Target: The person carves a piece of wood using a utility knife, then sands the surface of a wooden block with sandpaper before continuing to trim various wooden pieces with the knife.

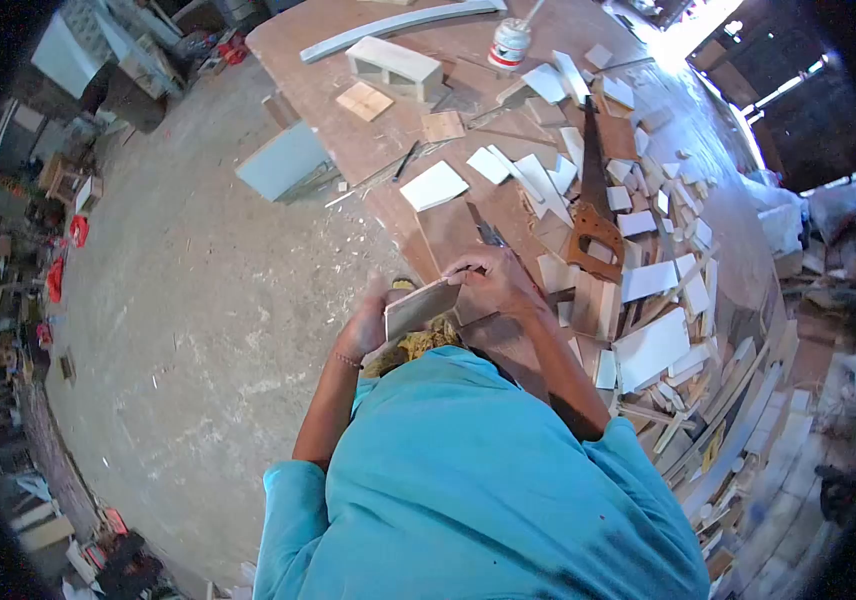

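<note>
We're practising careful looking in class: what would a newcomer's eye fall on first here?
Probably the turquoise shirt, filling the lower middle. Just above it in view, the left hand and right hand hold a thin board. Rightward, a saw lies among pale offcuts.

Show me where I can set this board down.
For the board, the table is bare at its far left, left of the hollow box and curved strip. The concrete floor is open left of the left hand, with small scraps nearer the table. White offcuts crowd the table around the handsaw.
</note>
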A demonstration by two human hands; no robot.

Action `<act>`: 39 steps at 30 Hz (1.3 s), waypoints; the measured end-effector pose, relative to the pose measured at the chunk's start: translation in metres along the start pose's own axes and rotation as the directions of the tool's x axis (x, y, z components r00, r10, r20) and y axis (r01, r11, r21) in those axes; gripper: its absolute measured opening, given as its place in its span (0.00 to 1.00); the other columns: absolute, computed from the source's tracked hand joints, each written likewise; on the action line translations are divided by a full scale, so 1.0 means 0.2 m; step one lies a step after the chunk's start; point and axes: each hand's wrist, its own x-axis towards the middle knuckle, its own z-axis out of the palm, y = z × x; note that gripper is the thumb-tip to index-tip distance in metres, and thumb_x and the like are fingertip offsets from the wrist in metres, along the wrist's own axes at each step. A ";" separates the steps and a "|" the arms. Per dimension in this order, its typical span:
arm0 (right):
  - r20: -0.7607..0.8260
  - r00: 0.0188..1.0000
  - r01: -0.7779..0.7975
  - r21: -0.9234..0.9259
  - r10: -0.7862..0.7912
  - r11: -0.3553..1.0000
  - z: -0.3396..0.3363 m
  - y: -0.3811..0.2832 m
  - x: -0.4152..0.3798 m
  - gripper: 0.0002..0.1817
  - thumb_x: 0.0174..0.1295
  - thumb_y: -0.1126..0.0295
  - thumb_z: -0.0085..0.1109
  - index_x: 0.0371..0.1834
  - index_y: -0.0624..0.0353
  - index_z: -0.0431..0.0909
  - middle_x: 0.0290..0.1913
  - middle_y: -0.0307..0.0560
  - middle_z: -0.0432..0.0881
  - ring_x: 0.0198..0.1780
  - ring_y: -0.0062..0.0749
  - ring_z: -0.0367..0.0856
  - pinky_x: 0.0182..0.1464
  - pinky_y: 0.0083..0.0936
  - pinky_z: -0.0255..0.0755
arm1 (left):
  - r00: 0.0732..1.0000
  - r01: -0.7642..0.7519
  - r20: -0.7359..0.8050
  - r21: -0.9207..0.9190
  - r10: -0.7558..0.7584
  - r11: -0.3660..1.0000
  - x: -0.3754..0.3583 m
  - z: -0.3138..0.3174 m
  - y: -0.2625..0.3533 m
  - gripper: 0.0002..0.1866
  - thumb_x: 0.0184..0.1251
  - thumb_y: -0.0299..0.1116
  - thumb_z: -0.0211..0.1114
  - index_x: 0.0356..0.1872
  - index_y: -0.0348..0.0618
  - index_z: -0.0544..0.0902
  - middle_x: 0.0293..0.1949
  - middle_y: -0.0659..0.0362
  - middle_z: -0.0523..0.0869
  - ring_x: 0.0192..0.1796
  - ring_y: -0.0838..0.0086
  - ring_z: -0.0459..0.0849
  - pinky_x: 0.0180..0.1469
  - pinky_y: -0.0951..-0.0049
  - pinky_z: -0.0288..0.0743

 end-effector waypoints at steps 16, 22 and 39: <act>-0.511 0.841 -0.539 -0.754 0.179 0.375 0.40 0.48 -0.02 0.21 0.51 0.69 0.45 0.51 0.52 0.62 0.52 0.54 0.59 0.54 0.51 0.59 0.48 0.50 0.61 | 0.943 -0.103 -0.303 0.116 0.134 0.988 0.10 -0.18 -0.10 0.24 0.60 0.53 0.46 0.44 0.43 0.73 0.17 0.67 0.65 0.17 0.84 0.63 0.18 0.84 0.62; -0.680 0.726 -0.637 -0.607 0.105 0.476 0.48 0.70 0.03 0.13 0.54 0.61 0.45 0.43 0.47 0.65 0.47 0.54 0.65 0.46 0.53 0.66 0.36 0.52 0.67 | 0.920 -0.235 -0.304 0.073 0.245 0.969 0.11 -0.11 -0.08 0.22 0.62 0.49 0.45 0.45 0.41 0.70 0.36 0.59 0.78 0.34 0.73 0.77 0.36 0.74 0.72; -0.304 0.941 0.074 -0.242 -0.148 0.967 0.31 0.01 0.12 0.33 0.35 0.57 0.63 0.52 0.41 0.68 0.53 0.55 0.62 0.55 0.48 0.60 0.54 0.38 0.56 | 0.990 -0.095 -0.100 0.081 0.103 0.992 0.20 -0.40 -0.22 0.19 0.60 0.51 0.46 0.23 0.48 0.71 0.15 0.63 0.70 0.18 0.75 0.71 0.19 0.73 0.67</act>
